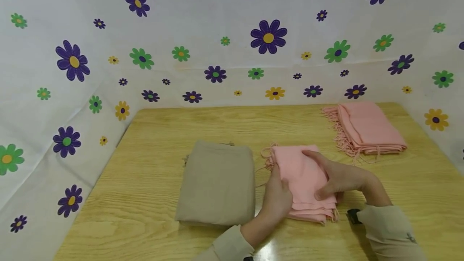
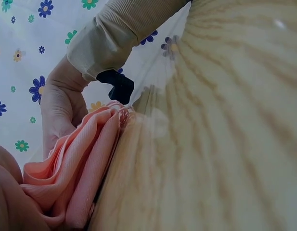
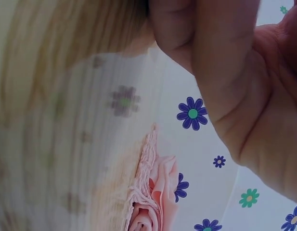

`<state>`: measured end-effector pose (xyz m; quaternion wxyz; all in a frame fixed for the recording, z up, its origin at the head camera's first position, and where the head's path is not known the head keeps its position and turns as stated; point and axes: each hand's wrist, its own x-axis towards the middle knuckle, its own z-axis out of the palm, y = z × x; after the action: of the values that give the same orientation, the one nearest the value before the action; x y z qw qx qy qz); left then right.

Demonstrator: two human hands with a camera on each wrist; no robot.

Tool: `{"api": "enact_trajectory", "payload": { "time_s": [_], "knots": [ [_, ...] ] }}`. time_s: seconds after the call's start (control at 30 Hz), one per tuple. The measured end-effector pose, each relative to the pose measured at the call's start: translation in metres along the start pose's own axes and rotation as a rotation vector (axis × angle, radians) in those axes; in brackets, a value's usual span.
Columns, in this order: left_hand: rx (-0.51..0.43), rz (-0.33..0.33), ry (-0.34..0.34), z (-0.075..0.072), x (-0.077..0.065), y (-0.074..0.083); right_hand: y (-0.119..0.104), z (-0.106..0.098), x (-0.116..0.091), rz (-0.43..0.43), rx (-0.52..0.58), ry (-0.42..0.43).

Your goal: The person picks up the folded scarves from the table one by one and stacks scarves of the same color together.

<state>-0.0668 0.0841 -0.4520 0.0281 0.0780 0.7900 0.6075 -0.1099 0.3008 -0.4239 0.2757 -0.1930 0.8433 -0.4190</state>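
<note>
A folded pink scarf with fringe lies on the table, right of the middle. My left hand grips its left edge, thumb on top of the cloth. On the opposite side my right hand holds the right edge, its thumb and forefinger spread over the top. The left wrist view shows the scarf's soft stacked folds between both hands, low against the tabletop. The other fingers are partly hidden by the cloth. In the right wrist view the curled fingers fill the upper right.
Left of the scarf lies a folded beige cloth, a bit of fringe showing at its edges. A second folded pink scarf sits at the back right, fringe toward the left. The wooden table meets a flower-patterned sheet behind and at the sides.
</note>
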Motion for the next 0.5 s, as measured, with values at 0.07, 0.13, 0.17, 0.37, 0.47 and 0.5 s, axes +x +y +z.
{"api": "enact_trajectory", "payload": {
  "time_s": [0.07, 0.13, 0.17, 0.37, 0.47, 0.5],
  "knots": [
    [0.019, 0.003, 0.002, -0.0010, 0.0012, -0.0005, 0.0001, 0.0009, 0.0005, -0.002, -0.016, 0.002],
    [0.047, -0.007, 0.002, -0.0020, 0.0026, -0.0011, -0.0002, 0.0018, 0.0002, 0.007, -0.007, -0.002],
    [0.058, -0.009, 0.002, -0.0023, 0.0032, -0.0011, -0.0003, 0.0022, -0.0001, 0.020, 0.012, -0.011],
    [0.081, -0.027, -0.002, -0.0035, 0.0054, 0.0019, -0.0006, 0.0013, -0.0027, 0.092, 0.112, -0.049],
    [0.054, -0.049, -0.009, -0.0053, 0.0068, 0.0058, -0.0001, -0.0003, -0.0032, 0.093, 0.103, -0.046],
    [0.041, -0.059, -0.013, -0.0063, 0.0073, 0.0075, 0.0002, -0.0006, -0.0033, 0.092, 0.099, -0.046]
  ]
}}
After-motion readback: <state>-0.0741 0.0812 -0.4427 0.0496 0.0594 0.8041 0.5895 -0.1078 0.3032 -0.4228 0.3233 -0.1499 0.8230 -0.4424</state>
